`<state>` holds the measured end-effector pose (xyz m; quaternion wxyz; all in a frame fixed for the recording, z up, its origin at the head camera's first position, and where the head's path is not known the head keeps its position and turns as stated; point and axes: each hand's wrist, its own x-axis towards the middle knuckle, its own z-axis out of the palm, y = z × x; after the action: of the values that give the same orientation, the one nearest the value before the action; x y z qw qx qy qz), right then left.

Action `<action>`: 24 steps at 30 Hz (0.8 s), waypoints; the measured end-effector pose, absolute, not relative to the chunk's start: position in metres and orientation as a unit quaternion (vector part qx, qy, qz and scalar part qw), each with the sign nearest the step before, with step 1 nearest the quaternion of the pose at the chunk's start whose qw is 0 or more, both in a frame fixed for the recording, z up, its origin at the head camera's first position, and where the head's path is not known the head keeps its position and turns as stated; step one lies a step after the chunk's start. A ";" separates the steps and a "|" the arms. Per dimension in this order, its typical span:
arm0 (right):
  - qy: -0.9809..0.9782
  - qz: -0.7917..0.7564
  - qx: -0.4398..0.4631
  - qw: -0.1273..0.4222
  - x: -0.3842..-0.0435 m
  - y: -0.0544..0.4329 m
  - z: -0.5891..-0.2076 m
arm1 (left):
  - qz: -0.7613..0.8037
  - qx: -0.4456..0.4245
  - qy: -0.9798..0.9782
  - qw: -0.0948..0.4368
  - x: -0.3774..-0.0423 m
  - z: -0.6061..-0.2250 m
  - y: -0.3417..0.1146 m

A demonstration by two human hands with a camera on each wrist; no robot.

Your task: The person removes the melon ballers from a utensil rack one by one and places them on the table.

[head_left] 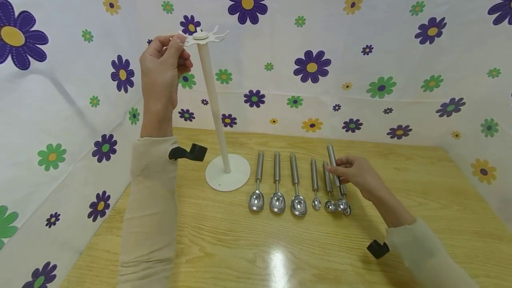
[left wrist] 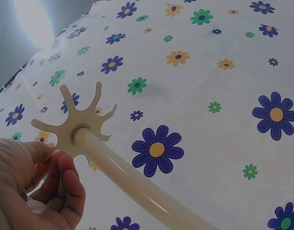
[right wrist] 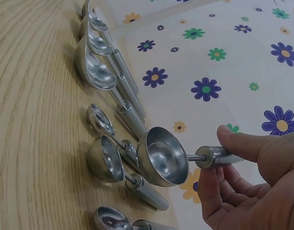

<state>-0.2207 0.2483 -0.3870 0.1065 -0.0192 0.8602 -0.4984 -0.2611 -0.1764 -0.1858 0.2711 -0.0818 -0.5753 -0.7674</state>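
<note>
My left hand (head_left: 160,72) is raised at the left, its thumb and fingers pinching one prong of the pronged top (left wrist: 65,125) of a white stand (head_left: 214,101). The stand's pole leans a little, rising from a round base (head_left: 218,181) on the table. At the right, my right hand (head_left: 358,174) grips a metal scoop (right wrist: 163,155) by its handle, thumb on one side and fingers on the other. That scoop's bowl faces the right wrist camera, above the other small scoops. One small scoop (head_left: 346,210) is partly hidden behind it.
Three larger scoops (head_left: 277,201) lie in a row right of the base, handles pointing away. Beside them lie a small oval-bowled scoop (head_left: 316,202) and a small round one (head_left: 330,206). A flower-patterned cloth (head_left: 280,114) hangs behind the wooden table (head_left: 224,243).
</note>
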 end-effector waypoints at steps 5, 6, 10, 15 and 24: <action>0.862 -0.497 -0.020 0.100 -0.218 0.255 -0.392 | -0.768 -0.083 -0.575 0.271 -0.260 -0.186 -0.176; 0.861 -0.498 -0.019 0.099 -0.217 0.257 -0.392 | -0.768 -0.082 -0.574 0.272 -0.260 -0.186 -0.176; 0.865 -0.492 -0.010 0.101 -0.217 0.267 -0.395 | -0.767 -0.085 -0.574 0.274 -0.260 -0.186 -0.176; 0.869 -0.482 0.007 0.111 -0.216 0.279 -0.397 | -0.768 -0.088 -0.573 0.272 -0.260 -0.185 -0.176; 0.875 -0.468 0.031 0.118 -0.214 0.298 -0.407 | -0.769 -0.091 -0.572 0.270 -0.260 -0.185 -0.176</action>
<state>-0.2141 0.2983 -0.4068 0.1177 0.0312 0.8755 -0.4677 -0.2600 -0.1761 -0.1854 0.2698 -0.0910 -0.5724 -0.7689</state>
